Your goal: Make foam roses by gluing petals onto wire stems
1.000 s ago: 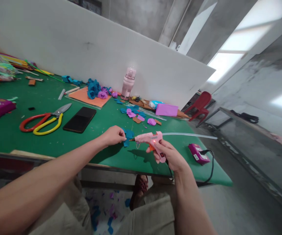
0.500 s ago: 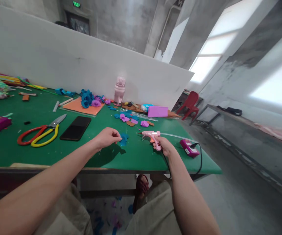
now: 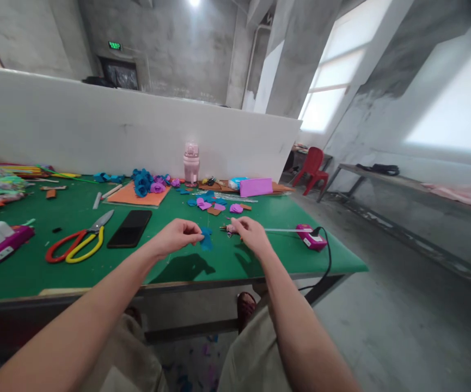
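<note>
Table (image 3: pixel 23 272): green top, scissors (image 3: pixel 78 245) and phone (image 3: pixel 129 228) lay left of the hands.
Right hand (image 3: pixel 249 233): closed over the pink glue gun (image 3: pixel 232 229), low on the table.
Left hand (image 3: pixel 177 236): fingertips pinched the blue felt piece (image 3: pixel 206 238), just beside the gun's tip.

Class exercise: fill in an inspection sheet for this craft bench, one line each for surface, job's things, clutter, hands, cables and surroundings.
Surface: green table top, scraps scattered.
Job's things: teal foam petal piece at the left fingers; pink glue gun under the right hand.
Clutter: red and yellow scissors, black phone, pink bottle, orange foam sheet.
Hands: left hand pinches the petal; right hand rests on the gun, grip unclear.
Cables: black cord hangs over the edge.
Surroundings: white partition board, red chair.
</note>
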Tool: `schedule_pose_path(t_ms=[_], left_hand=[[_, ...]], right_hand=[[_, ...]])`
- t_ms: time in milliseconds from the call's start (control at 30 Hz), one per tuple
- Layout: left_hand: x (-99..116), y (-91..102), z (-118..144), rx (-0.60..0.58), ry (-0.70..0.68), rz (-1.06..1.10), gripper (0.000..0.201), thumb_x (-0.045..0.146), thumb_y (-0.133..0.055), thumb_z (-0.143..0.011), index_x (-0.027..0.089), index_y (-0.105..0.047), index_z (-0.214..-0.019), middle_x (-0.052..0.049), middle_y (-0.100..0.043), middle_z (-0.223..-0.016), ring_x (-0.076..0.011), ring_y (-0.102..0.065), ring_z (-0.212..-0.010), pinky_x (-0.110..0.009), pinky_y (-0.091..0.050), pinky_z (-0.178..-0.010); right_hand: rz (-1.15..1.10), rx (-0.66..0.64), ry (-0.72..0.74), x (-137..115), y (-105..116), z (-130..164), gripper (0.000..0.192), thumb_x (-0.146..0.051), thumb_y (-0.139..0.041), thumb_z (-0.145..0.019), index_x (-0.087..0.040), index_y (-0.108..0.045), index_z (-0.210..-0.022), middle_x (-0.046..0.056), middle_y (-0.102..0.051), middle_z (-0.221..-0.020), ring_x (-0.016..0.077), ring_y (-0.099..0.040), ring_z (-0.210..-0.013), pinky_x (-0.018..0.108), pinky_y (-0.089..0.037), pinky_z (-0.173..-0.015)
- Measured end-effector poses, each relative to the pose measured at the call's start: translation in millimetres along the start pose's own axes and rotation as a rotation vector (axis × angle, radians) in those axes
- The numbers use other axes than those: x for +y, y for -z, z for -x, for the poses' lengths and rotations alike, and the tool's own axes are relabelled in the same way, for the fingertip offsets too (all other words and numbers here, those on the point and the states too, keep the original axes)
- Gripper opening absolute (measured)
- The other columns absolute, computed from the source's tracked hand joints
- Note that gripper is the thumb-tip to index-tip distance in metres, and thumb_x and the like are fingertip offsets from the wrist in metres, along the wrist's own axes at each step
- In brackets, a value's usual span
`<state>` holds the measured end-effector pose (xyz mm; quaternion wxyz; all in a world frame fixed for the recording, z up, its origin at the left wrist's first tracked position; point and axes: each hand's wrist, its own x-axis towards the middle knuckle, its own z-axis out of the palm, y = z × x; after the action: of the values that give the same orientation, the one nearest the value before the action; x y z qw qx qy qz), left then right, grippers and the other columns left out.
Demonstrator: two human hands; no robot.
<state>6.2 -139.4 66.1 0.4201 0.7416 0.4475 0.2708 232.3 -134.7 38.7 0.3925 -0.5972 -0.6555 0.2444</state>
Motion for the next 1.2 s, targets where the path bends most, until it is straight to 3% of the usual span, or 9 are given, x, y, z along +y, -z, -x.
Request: schedule_pose_path(t_ms=[100, 167, 267, 633, 767, 900, 967, 1100, 1200], left_hand=[[4, -1.6, 3, -0.021, -0.023, -0.048, 0.03, 0.043, -0.058, -0.067, 0.014, -0.061, -0.067, 0.003, -0.052, -0.055, -0.0074, -0.041, -0.05, -0.019, -0.03, -0.047], [6, -4.2, 5, -0.025, -0.021, -0.076, 0.029, 0.042, -0.057, -0.066, 0.014, -0.061, -0.066, 0.003, -0.052, -0.054, -0.0079, -0.041, -0.05, -0.019, -0.029, -0.047], [10, -8.7, 9, 0.0, -0.016, -0.108, 0.027, 0.04, -0.056, -0.066, 0.014, -0.06, -0.065, 0.003, -0.052, -0.054, -0.0083, -0.041, -0.05, -0.02, -0.029, -0.046], [8, -22.2, 5, 0.11, -0.019, -0.167, 0.02, 0.033, -0.054, -0.064, 0.013, -0.059, -0.06, 0.003, -0.051, -0.051, -0.0083, -0.041, -0.049, -0.019, -0.03, -0.046], [10, -10.8, 7, 0.09, 0.013, -0.195, 0.03, 0.042, -0.051, -0.069, 0.014, -0.062, -0.07, 0.001, -0.056, -0.056, -0.0093, -0.044, -0.048, -0.019, -0.032, -0.045], [-3, 21.0, 10, 0.3, 0.122, -0.571, 0.031, 0.04, -0.047, -0.073, 0.015, -0.065, -0.077, -0.006, -0.065, -0.07, -0.016, -0.057, -0.06, -0.023, -0.039, -0.053], [-12, 28.6, 11, 0.319, 0.223, -0.811, 0.027, 0.034, -0.048, -0.072, 0.014, -0.066, -0.073, -0.012, -0.067, -0.076, -0.0225, -0.061, -0.074, -0.026, -0.041, -0.06], [-25, 12.8, 8, 0.198, 0.381, -1.032, 0.031, 0.032, -0.047, -0.073, 0.011, -0.067, -0.085, -0.02, -0.066, -0.095, -0.0313, -0.061, -0.089, -0.033, -0.046, -0.067], [-29, -3.1, 1, 0.169, 0.427, -1.064, 0.03, 0.02, -0.052, -0.068, 0.009, -0.066, -0.092, -0.022, -0.065, -0.1, -0.0314, -0.061, -0.091, -0.033, -0.047, -0.068]], right_hand=[[-0.351, -0.343, 0.055, -25, -16, 13, 0.042, -0.054, -0.043, -0.078, -0.018, -0.066, -0.081, 0.003, -0.065, -0.082, 0.0156, -0.056, -0.079, 0.025, -0.041, -0.067], [-0.308, -0.383, 0.048, -36, -23, 19, 0.035, -0.05, -0.053, -0.072, -0.017, -0.066, -0.073, 0.002, -0.063, -0.072, 0.0143, -0.054, -0.07, 0.023, -0.039, -0.061], [-0.188, -0.346, 0.02, -43, -29, 24, 0.026, -0.043, -0.062, -0.064, -0.017, -0.063, -0.066, -0.002, -0.056, -0.059, 0.0116, -0.047, -0.059, 0.023, -0.033, -0.053], [-0.179, -0.338, 0.018, -37, -34, 20, 0.017, -0.031, -0.055, -0.062, -0.017, -0.053, -0.054, -0.005, -0.044, -0.049, 0.0083, -0.037, -0.05, 0.021, -0.025, -0.047], [-0.235, -0.288, 0.025, -32, -34, 19, 0.01, -0.025, -0.053, -0.06, -0.016, -0.054, -0.055, -0.006, -0.045, -0.048, 0.0077, -0.036, -0.048, 0.021, -0.024, -0.046], [-0.369, -0.105, -0.012, -27, -33, 22, 0.013, -0.028, -0.052, -0.06, -0.017, -0.051, -0.053, -0.006, -0.043, -0.049, 0.0082, -0.036, -0.049, 0.022, -0.026, -0.049], [-0.402, -0.042, -0.019, -25, -35, 24, 0.014, -0.029, -0.051, -0.059, -0.017, -0.049, -0.052, -0.006, -0.042, -0.05, 0.0085, -0.035, -0.051, 0.022, -0.028, -0.05], [-0.437, 0.025, -0.007, -22, -41, 23, 0.013, -0.031, -0.05, -0.06, -0.018, -0.049, -0.059, -0.005, -0.044, -0.054, 0.0091, -0.036, -0.053, 0.022, -0.03, -0.052], [-0.447, 0.057, 0.002, -19, -43, 20, 0.013, -0.031, -0.05, -0.06, -0.018, -0.049, -0.061, -0.005, -0.045, -0.056, 0.0093, -0.037, -0.054, 0.022, -0.031, -0.052]])
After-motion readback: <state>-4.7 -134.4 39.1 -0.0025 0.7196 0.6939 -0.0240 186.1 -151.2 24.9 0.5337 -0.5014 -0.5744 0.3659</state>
